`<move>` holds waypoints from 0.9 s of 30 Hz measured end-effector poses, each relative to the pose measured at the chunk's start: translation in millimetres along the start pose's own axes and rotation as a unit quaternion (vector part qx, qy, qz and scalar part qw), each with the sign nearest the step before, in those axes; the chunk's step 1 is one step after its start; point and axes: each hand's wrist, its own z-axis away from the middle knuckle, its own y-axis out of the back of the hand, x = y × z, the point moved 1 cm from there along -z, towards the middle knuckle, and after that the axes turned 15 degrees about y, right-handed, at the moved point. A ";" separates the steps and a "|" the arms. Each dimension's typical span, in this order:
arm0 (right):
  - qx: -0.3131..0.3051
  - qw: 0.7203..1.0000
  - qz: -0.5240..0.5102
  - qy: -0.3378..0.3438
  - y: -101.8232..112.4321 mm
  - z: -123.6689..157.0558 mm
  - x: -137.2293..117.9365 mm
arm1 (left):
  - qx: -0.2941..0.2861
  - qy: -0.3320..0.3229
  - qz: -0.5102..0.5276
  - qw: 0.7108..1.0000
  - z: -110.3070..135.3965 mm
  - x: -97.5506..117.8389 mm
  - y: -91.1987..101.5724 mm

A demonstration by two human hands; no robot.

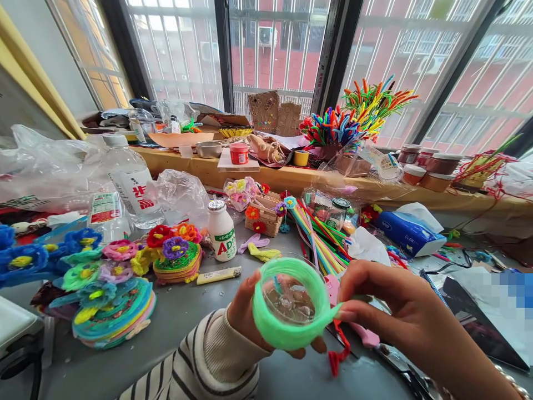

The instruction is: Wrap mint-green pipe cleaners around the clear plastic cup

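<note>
My left hand (244,314) is wrapped around a clear round plastic cup (287,304) from its left and underneath. A light green fuzzy strip (287,338) covers the cup's side in a wide band. At the band's right side, my right hand (383,308) pinches the strip's free end between thumb and fingers. Just beyond the cup lies a yellow fuzzy piece (264,253), and a pale yellow lighter (219,275) rests to the left. Red fuzzy wire (339,355) and a pink tool (366,336), partly hidden, are below my right hand.
Fuzzy flowers on round bases (112,316) fill the left. A white bottle (221,233), a woven basket (270,216) and fuzzy sticks (318,236) stand behind. A blue tissue pack (410,230) and a dark tablet (485,316) lie right. Jars and craft supplies line the ledge (287,179).
</note>
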 end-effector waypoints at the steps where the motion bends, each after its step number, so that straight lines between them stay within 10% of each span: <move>1: -0.002 1.000 -0.001 0.003 0.2 0.1 0.1 | 0.004 0.006 -0.007 1.000 0.5 -0.2 -0.8; 18: 0.009 0.988 0.148 0.031 22.4 6.7 1.9 | 0.109 -0.064 0.066 0.990 3.5 7.5 10.0; 27: 0.151 0.840 0.505 0.129 28.5 1.0 24.8 | 0.217 -0.109 0.145 0.959 0.5 16.1 12.5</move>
